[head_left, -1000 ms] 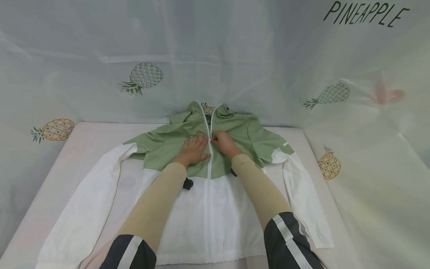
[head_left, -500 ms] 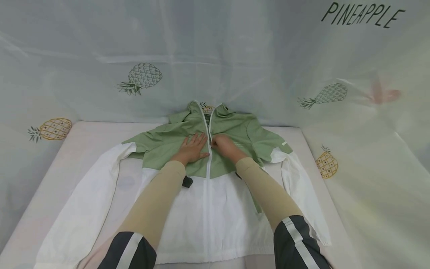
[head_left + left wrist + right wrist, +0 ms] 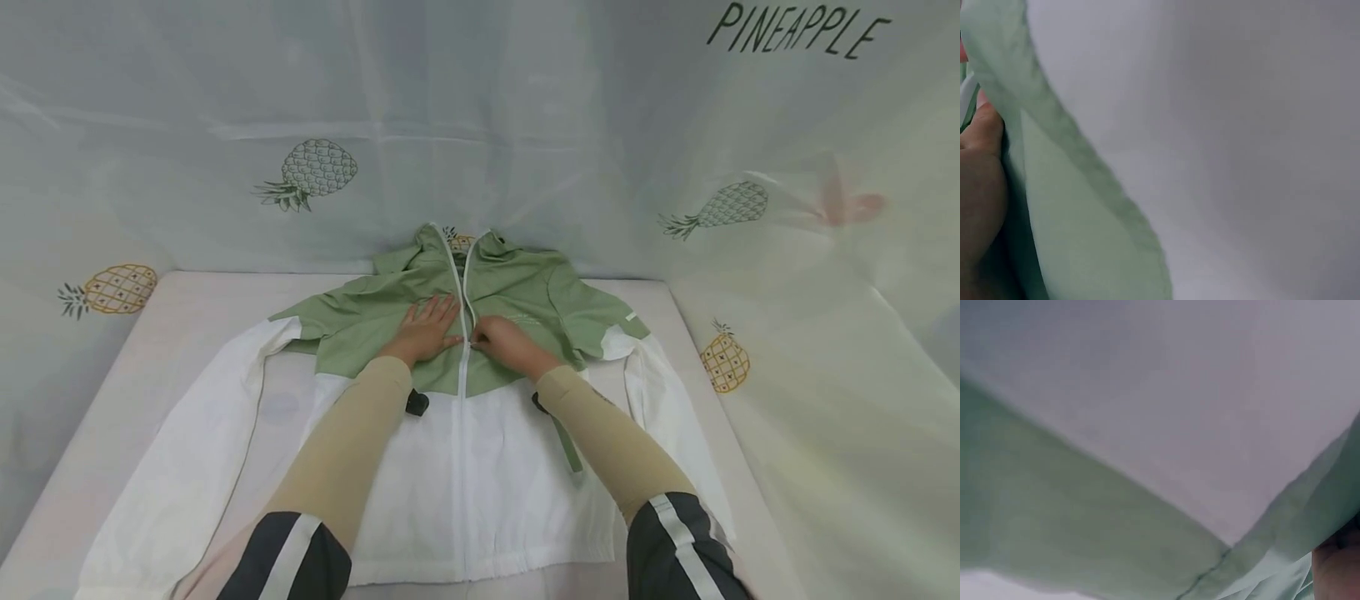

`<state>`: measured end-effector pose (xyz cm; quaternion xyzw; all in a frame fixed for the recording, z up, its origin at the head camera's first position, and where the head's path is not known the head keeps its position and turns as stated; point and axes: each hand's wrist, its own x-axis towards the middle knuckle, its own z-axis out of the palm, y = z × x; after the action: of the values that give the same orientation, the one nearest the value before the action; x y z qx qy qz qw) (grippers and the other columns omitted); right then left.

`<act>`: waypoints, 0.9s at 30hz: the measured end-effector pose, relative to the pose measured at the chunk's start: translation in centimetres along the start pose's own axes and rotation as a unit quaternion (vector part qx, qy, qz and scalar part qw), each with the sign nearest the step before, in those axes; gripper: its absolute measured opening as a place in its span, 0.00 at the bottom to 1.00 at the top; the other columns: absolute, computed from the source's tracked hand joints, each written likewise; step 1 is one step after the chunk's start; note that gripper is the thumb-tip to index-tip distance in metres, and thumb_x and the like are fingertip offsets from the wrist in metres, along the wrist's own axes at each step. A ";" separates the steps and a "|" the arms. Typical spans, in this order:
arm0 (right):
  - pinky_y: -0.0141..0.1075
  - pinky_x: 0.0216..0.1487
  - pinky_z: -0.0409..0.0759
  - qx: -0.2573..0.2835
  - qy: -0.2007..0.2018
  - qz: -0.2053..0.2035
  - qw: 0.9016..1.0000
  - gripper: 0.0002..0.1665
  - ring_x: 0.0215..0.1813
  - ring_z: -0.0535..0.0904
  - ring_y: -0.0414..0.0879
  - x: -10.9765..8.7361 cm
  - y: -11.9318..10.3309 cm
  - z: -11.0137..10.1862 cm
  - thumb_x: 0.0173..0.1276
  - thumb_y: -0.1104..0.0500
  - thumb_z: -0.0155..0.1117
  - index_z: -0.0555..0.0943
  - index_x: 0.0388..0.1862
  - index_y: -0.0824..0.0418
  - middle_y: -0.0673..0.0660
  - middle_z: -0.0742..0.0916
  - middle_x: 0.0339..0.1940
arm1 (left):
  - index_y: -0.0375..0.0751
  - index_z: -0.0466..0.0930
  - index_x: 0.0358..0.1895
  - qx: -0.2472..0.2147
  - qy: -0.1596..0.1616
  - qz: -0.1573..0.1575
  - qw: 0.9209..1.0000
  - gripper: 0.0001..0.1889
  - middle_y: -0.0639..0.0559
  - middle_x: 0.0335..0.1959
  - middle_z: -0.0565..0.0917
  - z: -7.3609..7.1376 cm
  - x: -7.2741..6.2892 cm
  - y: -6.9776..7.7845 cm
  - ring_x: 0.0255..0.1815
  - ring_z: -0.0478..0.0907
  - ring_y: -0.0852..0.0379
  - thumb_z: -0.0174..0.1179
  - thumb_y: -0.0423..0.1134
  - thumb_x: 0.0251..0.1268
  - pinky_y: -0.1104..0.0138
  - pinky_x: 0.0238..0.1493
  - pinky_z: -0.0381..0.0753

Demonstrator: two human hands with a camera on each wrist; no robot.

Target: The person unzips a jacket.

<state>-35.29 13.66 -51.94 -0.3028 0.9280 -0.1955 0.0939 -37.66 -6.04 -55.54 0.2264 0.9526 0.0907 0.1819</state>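
A green and white jacket [image 3: 525,475] lies front up, its white front zipper [image 3: 462,450] running down the middle. Above the hands the two zipper edges stand apart toward the collar; below them they lie together. My left hand [image 3: 423,332] rests flat on the green chest, fingers spread, thumb reaching to the zipper. Just right of it, my right hand [image 3: 510,343] pinches the zipper pull, mostly hidden by the fingertips. The left wrist view catches part of the left hand [image 3: 982,181] at its edge; the right wrist view shows a sliver of the right hand [image 3: 1338,572].
Under the jacket is a pale table [image 3: 202,300], with the white sleeves [image 3: 187,450] spread to both sides. A pineapple-print curtain [image 3: 480,100] hangs behind and along the right. Dark wrist cameras [image 3: 417,403] sit under the forearms.
My right hand has slid down along the zipper, and the opened stretch above it has grown longer. The left hand stays flat in place on the chest.
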 end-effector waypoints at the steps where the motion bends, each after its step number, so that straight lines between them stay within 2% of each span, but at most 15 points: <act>1: 0.38 0.50 0.78 0.002 -0.003 -0.002 1.000 0.05 0.43 0.82 0.50 -0.1 -0.1 0.0 0.69 0.64 0.64 0.84 0.38 0.66 0.57 0.86 0.37 | 0.52 0.31 0.79 -0.002 -0.001 -0.001 1.000 0.40 0.55 0.79 0.30 0.0 0.0 0.0 0.78 0.25 0.50 0.38 0.63 0.75 0.47 0.72 0.26; 9: 0.40 0.50 0.78 -0.024 -0.006 -0.034 0.999 0.04 0.42 0.83 0.49 -1.6 -0.6 0.2 0.67 0.63 0.66 0.85 0.37 0.63 0.55 0.87 0.35 | 0.53 0.30 0.79 -0.002 -0.003 -0.004 1.000 0.40 0.56 0.79 0.29 -0.2 -0.1 0.3 0.78 0.23 0.51 0.37 0.64 0.75 0.48 0.72 0.25; 14: 0.36 0.44 0.79 -0.031 -0.003 -0.069 0.997 0.03 0.39 0.83 0.47 -2.9 -0.8 0.8 0.66 0.62 0.67 0.85 0.34 0.63 0.53 0.87 0.32 | 0.52 0.30 0.79 -0.012 -0.004 -0.007 1.000 0.40 0.56 0.79 0.29 -0.3 -0.3 0.5 0.78 0.23 0.51 0.38 0.63 0.75 0.48 0.72 0.24; 19: 0.34 0.43 0.79 -0.034 0.000 -0.099 0.994 0.04 0.38 0.82 0.47 -4.3 -1.3 1.1 0.65 0.64 0.68 0.85 0.32 0.64 0.54 0.86 0.32 | 0.53 0.31 0.79 -0.017 0.008 -0.011 1.000 0.40 0.56 0.79 0.29 -0.1 -0.5 0.6 0.77 0.23 0.49 0.38 0.63 0.75 0.46 0.72 0.24; 23: 0.34 0.44 0.79 -0.032 -0.007 -0.103 0.994 0.03 0.38 0.83 0.47 -5.2 -1.9 1.5 0.65 0.66 0.67 0.85 0.33 0.65 0.54 0.86 0.32 | 0.53 0.32 0.79 -0.007 0.018 -0.024 1.000 0.40 0.56 0.79 0.29 0.1 -0.6 0.9 0.77 0.22 0.48 0.38 0.63 0.75 0.44 0.71 0.24; 27: 0.34 0.43 0.79 -0.021 0.000 -0.069 0.997 0.03 0.38 0.82 0.48 -5.8 -2.4 2.0 0.64 0.65 0.68 0.85 0.32 0.66 0.54 0.86 0.32 | 0.53 0.33 0.80 0.017 0.027 -0.047 0.998 0.39 0.55 0.79 0.31 0.1 -1.0 1.6 0.77 0.24 0.46 0.38 0.63 0.75 0.42 0.71 0.26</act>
<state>-28.78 14.71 -52.43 -0.3680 0.9088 -0.1824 0.0739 -36.13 -5.06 -54.86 0.1818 0.9681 0.0721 0.1565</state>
